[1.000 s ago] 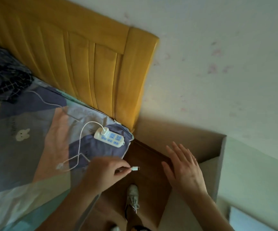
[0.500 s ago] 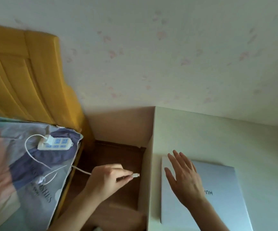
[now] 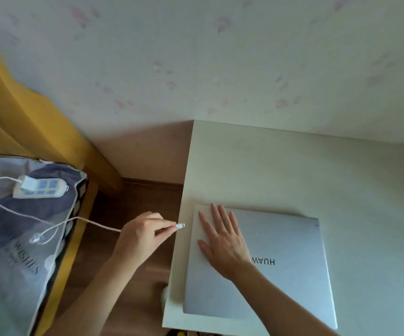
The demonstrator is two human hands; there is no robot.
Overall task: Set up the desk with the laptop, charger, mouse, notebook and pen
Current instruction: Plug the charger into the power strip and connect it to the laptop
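Observation:
A closed silver laptop lies on the pale desk, near its left edge. My right hand rests flat on the lid, fingers spread. My left hand pinches the white charger cable just behind its plug, which points at the laptop's left side, a short gap away. The cable runs back over the bed to a white charger brick plugged into a power strip.
The bed with a patterned cover and a yellow headboard stands left of the desk. A strip of brown wood floor separates them. The wall rises behind the desk. A shoe shows below the desk's edge.
The view has swung right from the bed to the desk. My left hand has carried the plug toward the laptop's left side. My right hand now lies on the lid.

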